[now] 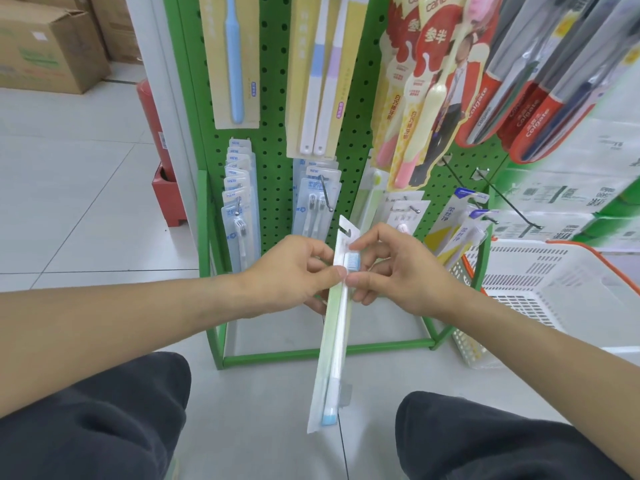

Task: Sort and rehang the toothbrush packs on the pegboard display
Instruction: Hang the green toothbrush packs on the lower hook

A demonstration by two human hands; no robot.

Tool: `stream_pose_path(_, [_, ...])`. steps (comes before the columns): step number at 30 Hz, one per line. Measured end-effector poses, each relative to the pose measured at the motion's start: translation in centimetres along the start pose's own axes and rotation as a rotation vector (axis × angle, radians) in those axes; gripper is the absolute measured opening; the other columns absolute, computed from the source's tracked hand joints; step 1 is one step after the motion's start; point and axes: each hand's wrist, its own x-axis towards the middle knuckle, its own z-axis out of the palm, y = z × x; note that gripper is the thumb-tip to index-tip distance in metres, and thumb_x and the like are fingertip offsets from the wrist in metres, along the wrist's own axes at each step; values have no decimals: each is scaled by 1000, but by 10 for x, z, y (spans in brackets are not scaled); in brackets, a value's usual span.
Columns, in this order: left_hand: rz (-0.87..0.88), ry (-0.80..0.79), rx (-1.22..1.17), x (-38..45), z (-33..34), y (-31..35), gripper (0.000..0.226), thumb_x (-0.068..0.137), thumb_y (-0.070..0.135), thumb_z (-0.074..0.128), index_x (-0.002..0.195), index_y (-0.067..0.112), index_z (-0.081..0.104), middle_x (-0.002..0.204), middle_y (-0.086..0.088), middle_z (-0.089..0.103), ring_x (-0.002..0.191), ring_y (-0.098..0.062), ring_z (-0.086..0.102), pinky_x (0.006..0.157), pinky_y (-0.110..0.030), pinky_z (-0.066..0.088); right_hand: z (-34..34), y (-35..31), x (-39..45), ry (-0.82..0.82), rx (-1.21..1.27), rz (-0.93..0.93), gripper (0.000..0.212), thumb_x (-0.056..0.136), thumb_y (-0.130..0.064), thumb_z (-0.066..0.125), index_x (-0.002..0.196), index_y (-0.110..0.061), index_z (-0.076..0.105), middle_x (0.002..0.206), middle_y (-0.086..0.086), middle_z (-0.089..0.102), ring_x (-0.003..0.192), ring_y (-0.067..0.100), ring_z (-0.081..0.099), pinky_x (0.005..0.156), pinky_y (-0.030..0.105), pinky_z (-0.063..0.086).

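Both hands pinching one toothbrush pack (334,327): left hand (294,271) at 9 o'clock, right hand (398,271) at 3. Long axis running 12 to 6, hang hole up top, just below the pegboard (273,98) hooks.

One head-worn wide-angle view, looking forward and steeply down; the green pegboard (273,109) stands close, filling 12 o'clock; a white basket (554,289) sits near at 3 o'clock; cardboard boxes (52,46) lie farther off at 10 o'clock; the wearer's knees fill 6 o'clock.
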Motion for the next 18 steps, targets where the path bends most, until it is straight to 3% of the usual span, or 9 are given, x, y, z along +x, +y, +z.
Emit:
stream_pose_path(6, [-14,-83,47,-4,-4,-1,24,92,10,72,113,3,63,92,-12,78,91,-33,75,76,-40,64,-3,1,-3,-51,56,80,44,77,7,81,109,-5,53,80,30,69,70,39,75,66,44,64])
stream_pose_path(13, [-2,-36,71,-3,-2,-4,14,96,7,67,109,4,66,90,-10,79,88,-33,75,75,-38,64,-2,4,-1,-51,-1,53,45,79,3,82,110,-9,52,75,11,70,72,36,75,71,47,64])
stream_pose_path(18, [-91,-12,-11,1,-5,-7,14,100,2,57,110,5,67,97,-15,78,93,-31,74,74,-36,62,1,1,1,11,17,33,47,70,-17,88,105,-9,59,72,14,72,60,28,71,60,39,59])
